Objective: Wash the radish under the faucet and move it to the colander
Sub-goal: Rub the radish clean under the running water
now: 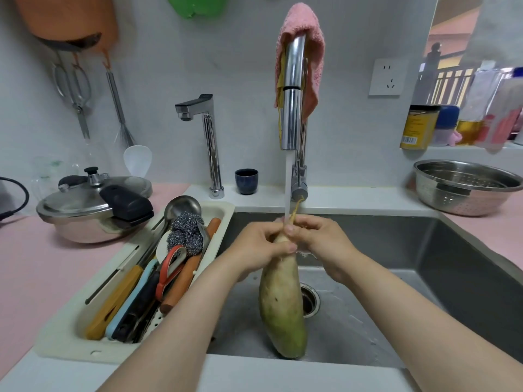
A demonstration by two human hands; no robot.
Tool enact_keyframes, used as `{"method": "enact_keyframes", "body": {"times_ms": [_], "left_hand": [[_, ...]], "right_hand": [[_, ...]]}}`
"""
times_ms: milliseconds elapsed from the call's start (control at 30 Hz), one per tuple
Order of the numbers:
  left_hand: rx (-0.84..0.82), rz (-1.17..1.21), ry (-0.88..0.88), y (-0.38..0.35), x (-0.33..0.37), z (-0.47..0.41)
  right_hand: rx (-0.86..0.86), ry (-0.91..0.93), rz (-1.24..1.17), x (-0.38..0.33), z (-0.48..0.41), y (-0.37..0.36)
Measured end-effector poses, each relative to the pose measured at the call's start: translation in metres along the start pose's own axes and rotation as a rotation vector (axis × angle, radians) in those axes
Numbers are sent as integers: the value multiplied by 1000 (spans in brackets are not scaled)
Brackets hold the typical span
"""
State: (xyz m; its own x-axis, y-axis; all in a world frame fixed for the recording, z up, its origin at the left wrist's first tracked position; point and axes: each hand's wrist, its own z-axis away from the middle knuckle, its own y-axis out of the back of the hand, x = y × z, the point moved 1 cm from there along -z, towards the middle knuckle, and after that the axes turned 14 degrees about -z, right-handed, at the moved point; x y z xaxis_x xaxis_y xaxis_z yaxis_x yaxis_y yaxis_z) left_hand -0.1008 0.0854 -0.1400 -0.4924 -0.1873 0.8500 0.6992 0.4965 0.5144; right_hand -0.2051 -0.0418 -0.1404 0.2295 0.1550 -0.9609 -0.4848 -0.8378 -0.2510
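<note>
A long pale-green radish hangs upright over the steel sink, thin root end up. My left hand grips its narrow upper part. My right hand holds the same end from the right, fingers curled around the tip. Water runs from the chrome faucet straight onto the root tip between my hands. The steel colander stands on the pink counter at the right, nothing visible in it.
A cream drainer tray with knives, a ladle and steel wool sits left of the sink. A pressure cooker stands behind it. A second tap, a dark cup, and bottles on a right ledge line the wall.
</note>
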Motion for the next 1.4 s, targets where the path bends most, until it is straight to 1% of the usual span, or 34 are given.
{"method": "enact_keyframes", "body": {"times_ms": [33, 133, 200, 267, 333, 433, 500, 567, 667, 767, 833, 900, 933, 1000, 1067, 1133, 1200, 1233, 1300, 1400], "left_hand": [[47, 33, 5, 1, -1, 0], [245, -10, 35, -1, 1, -1], [305, -48, 37, -2, -1, -3], [284, -118, 25, -4, -1, -5], [220, -118, 30, -3, 0, -4], [32, 17, 55, 3, -2, -2], [-50, -40, 30, 4, -8, -3], [-5, -161, 38, 1, -8, -4], [144, -323, 16, -8, -2, -5], [264, -399, 14, -12, 0, -5], [227, -369, -12, -11, -1, -5], [100, -284, 2, -8, -8, -7], [23, -275, 21, -7, -13, -9], [-81, -366, 60, -7, -25, -11], [-75, -399, 77, -7, -32, -13], [-37, -362, 58, -4, -36, -13], [-28, -299, 60, 1, -41, -15], [-34, -257, 72, 3, -45, -16], [-44, -222, 82, 7, -51, -17], [-3, -386, 39, 11, -49, -16]], "right_hand": [[28, 7, -12, 0, -1, -1], [134, 13, 43, -1, -5, -5], [181, 1, 64, -2, -6, -8], [207, 8, 49, -4, -5, -10], [215, 31, 68, -4, -5, -10], [241, 95, 188, -4, -6, -10], [252, 103, 226, -3, -8, -12], [270, 94, 207, -3, -9, -13], [294, 62, 150, -3, -13, -9], [268, 23, 140, -2, -15, -9], [274, 44, 146, -1, -16, -8], [274, 54, 146, 0, -17, -7], [266, 45, 143, 1, -18, -6], [219, 0, 151, 5, -19, -6], [96, -60, 195, 8, -15, -4], [-75, -162, 189, 13, -8, -2], [-196, -240, 224, 19, -1, -1], [-220, -241, 259, 23, 0, 0], [-209, -189, 325, 28, -2, 0], [-181, -102, 337, 25, -7, 1]]}}
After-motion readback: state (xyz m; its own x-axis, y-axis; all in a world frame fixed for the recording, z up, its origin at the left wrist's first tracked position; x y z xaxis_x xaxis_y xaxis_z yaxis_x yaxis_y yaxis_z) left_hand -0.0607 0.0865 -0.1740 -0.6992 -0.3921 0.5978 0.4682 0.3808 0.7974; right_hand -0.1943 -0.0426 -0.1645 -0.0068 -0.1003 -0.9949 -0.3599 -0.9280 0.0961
